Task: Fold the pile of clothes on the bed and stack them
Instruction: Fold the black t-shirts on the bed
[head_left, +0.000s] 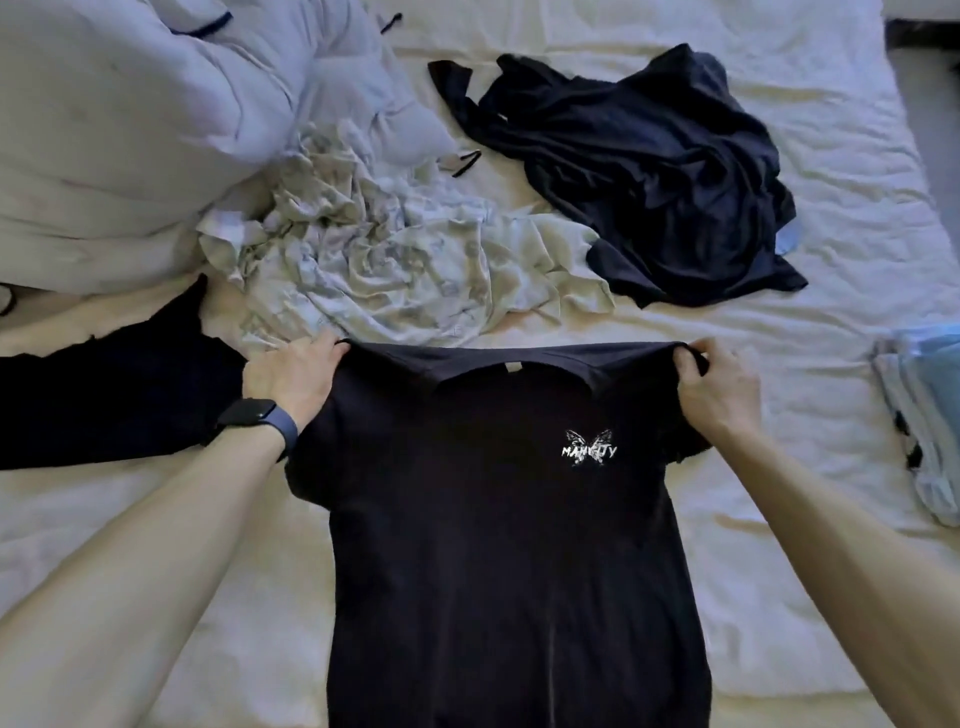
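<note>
We hold the black T-shirt (498, 545) front-up over the bed (779, 597), left hand (291, 376) and right hand (719, 389) each pinched shut on a shoulder. Beyond lie a crumpled pale garment (395, 265), then a dark heap (649, 171).

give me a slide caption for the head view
Both hands, left hand and right hand, grip the shoulders of a black t-shirt spread on the bed, unfolded clothes beyond.
</note>
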